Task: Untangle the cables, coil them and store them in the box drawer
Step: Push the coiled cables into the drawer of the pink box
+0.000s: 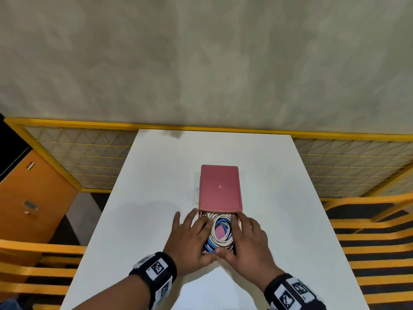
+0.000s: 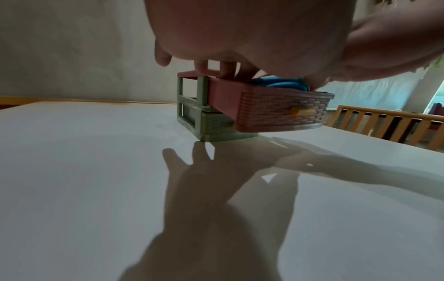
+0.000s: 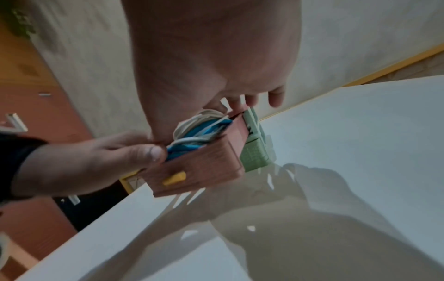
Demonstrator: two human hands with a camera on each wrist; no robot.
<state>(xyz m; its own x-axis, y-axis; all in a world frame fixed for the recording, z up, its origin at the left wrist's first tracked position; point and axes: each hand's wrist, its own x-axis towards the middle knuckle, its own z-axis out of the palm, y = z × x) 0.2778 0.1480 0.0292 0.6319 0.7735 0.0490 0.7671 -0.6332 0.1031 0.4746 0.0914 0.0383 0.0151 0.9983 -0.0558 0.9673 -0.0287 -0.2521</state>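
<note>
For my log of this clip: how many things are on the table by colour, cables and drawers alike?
Blue cable coils: 1
White cable coils: 1
Pink drawers, pulled out: 1
Green drawers, shut: 1
Total: 4, counting each colour's loops as one coil; strands overlap too much to separate further.

**Pink, blue, white and yellow**

The box (image 1: 219, 186) top is pink; its drawer (image 2: 283, 112) is pink with a woven basket pattern and yellow handle (image 2: 302, 111). Frame (image 2: 192, 106) grey-green. Coiled cables (image 1: 221, 231) blue and white. Worktop (image 1: 156, 175) white.
</note>
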